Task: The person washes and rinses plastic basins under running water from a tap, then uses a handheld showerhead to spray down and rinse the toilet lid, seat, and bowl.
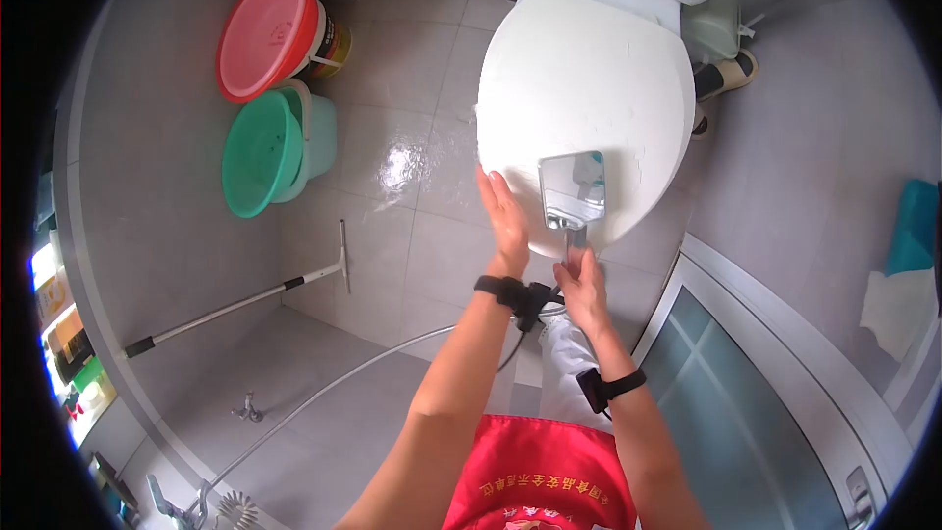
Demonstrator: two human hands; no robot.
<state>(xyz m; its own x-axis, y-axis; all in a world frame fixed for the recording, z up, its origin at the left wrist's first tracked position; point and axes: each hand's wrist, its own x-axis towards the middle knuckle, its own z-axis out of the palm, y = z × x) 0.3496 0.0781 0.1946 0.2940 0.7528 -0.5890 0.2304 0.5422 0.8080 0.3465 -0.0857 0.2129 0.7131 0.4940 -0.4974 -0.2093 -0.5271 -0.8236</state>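
My right hand (586,292) is wrapped round the handle of a square chrome shower head (574,188), whose mirror-like back faces up. The shower head overlaps the front part of the white toilet lid (589,69), which is down and has wet streaks on it. From the handle a metal hose (324,385) curves away to the lower left. My left hand (505,224) is open and holds nothing, its fingers stretched forward at the lid's left front edge. Both wrists wear black straps with small devices.
A red basin (265,31) and a green basin (260,155) lean on buckets at the left wall. A squeegee (235,312) lies below them. Water shines on the floor tiles (402,162). The hose ends at a tap (177,505). A framed glass door (746,402) stands at right.
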